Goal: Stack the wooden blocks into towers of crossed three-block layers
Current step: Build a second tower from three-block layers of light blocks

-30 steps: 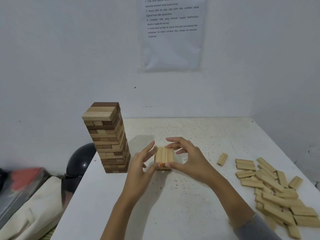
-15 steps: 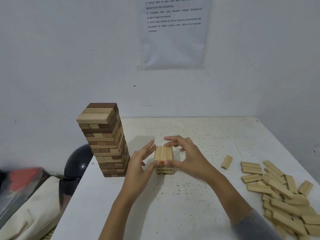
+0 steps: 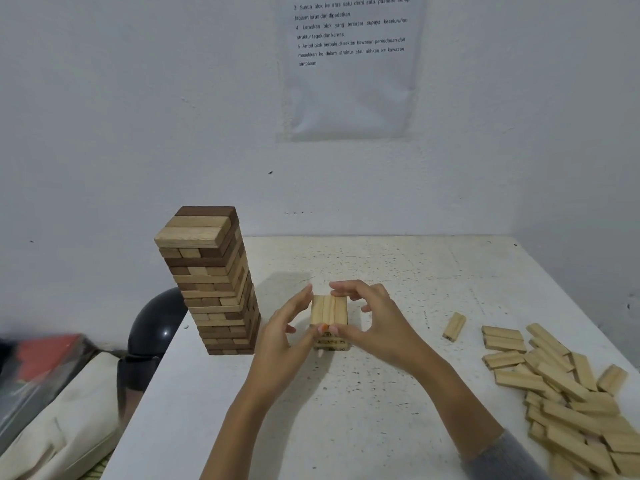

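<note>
Centre of worktop [image 3: 381,410], right of tower [image 3: 211,282]: left hand [image 3: 280,341] presses straight fingers [image 3: 302,301] on stack [image 3: 329,310] side, right hand [image 3: 377,323] pinches its top layer end to end. I judge blocks [image 3: 568,393] light, stiff, slick; take them by long sides.

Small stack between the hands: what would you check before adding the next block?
1. Top layer of the small stack has three blocks side by side: ok.
2. Lower layers squared up: cannot tell, the hands hide most of them.
3. A hand free to fetch: not ok; the left hand presses its side, the right hand pinches its top layer.
4. Spare blocks: ok, a pile lies at the right.
5. The tall tower stands apart: ok.
</note>
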Action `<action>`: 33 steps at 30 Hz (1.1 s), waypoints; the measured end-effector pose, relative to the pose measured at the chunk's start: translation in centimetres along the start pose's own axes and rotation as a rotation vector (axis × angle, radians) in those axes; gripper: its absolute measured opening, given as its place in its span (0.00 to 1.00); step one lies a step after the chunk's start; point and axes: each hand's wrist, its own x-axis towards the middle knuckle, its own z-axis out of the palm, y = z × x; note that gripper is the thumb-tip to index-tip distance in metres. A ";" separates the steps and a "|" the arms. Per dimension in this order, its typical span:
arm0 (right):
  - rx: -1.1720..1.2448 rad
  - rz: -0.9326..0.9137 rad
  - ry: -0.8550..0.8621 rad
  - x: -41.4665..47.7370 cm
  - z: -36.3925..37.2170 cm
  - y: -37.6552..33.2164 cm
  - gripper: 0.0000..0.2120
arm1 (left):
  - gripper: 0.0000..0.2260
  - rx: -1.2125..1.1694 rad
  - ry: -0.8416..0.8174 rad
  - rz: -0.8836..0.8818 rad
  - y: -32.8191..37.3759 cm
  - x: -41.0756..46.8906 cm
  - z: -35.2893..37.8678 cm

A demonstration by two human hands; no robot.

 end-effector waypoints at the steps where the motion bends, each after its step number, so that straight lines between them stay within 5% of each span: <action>1: 0.007 0.004 0.006 -0.1 0.1 -0.1 0.29 | 0.26 -0.017 -0.009 -0.004 0.2 -0.1 0.0; 11: 0.431 0.147 0.330 -1.5 2.1 0.2 0.18 | 0.17 -0.257 0.070 -0.085 1.2 -0.6 0.8; 26: 0.534 0.214 0.195 -2.5 7.2 -1.0 0.29 | 0.22 -0.280 -0.065 -0.102 1.4 -1.1 1.9; 33: 0.610 0.229 0.208 -2.3 6.8 -1.4 0.30 | 0.24 -0.348 0.029 -0.157 2.0 -1.1 2.3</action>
